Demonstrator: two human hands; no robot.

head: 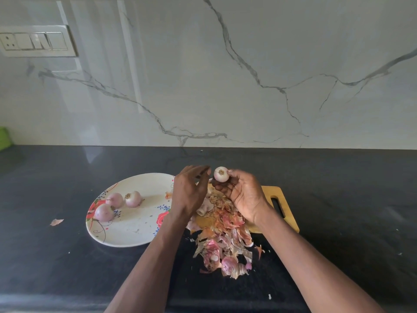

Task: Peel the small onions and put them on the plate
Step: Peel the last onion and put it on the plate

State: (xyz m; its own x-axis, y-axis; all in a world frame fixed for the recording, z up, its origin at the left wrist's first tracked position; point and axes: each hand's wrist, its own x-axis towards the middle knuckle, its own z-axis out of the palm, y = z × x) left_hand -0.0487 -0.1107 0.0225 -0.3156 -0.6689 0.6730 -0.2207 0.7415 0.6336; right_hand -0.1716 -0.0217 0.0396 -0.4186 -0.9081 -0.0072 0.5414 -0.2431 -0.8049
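**Peeling nearly done: three onions plated, a fourth in hand**

Countertop (67, 256) of dark stone is seen below a white marble-veined backsplash (225, 75), on which a switch panel (37, 41) is mounted at the left. A floral plate (135, 236) is set left of centre, just beside a wooden cutting board (286, 213), which is largely covered by a heap of onion skins (221, 240) spilling toward the near edge. One stray skin flake (56, 221) lies on the counter left of the plate.

Three peeled onions (116, 204) are gathered on the plate's left side, close together. A fourth small onion (221, 174) is held above the far end of the board in the fingertips of the right hand (241, 197), root end turned toward the camera; it appears already stripped of its dry skin. The left hand (189, 190) is raised just beside it, fingers loosely curved toward the onion; whether anything is pinched cannot be told.

No unpeeled onions are visible. It is judged that only a last check or trim and the transfer to the plate remain.
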